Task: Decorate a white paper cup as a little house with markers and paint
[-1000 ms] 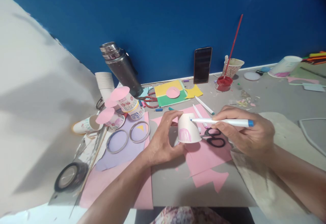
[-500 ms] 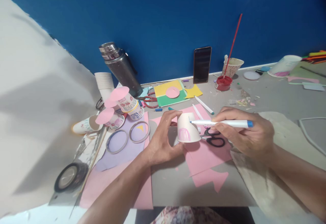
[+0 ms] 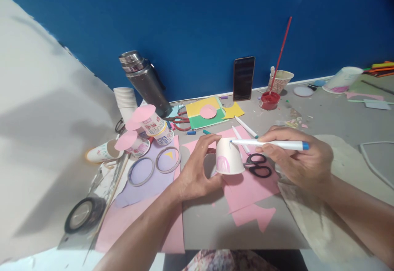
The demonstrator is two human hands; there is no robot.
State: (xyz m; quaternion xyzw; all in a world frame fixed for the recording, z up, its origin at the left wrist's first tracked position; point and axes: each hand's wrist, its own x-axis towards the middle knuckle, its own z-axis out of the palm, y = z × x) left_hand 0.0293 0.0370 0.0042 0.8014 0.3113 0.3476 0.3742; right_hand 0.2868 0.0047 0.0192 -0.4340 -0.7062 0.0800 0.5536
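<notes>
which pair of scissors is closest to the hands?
The black-handled scissors on the pink paper, beside the right hand. The red-handled scissors lie farther back.

The cup [image 3: 228,157] is standing upside down on pink paper [image 3: 250,189], near the middle of the table. It is a white paper cup, wider at the rim below and narrower at the base on top, and it is showing a pink arch drawn low on its near side. The marker [image 3: 271,143] is lying almost level, just right of the cup. It is white with a blue end cap pointing right, and its tip is touching the cup's upper right edge.
</notes>
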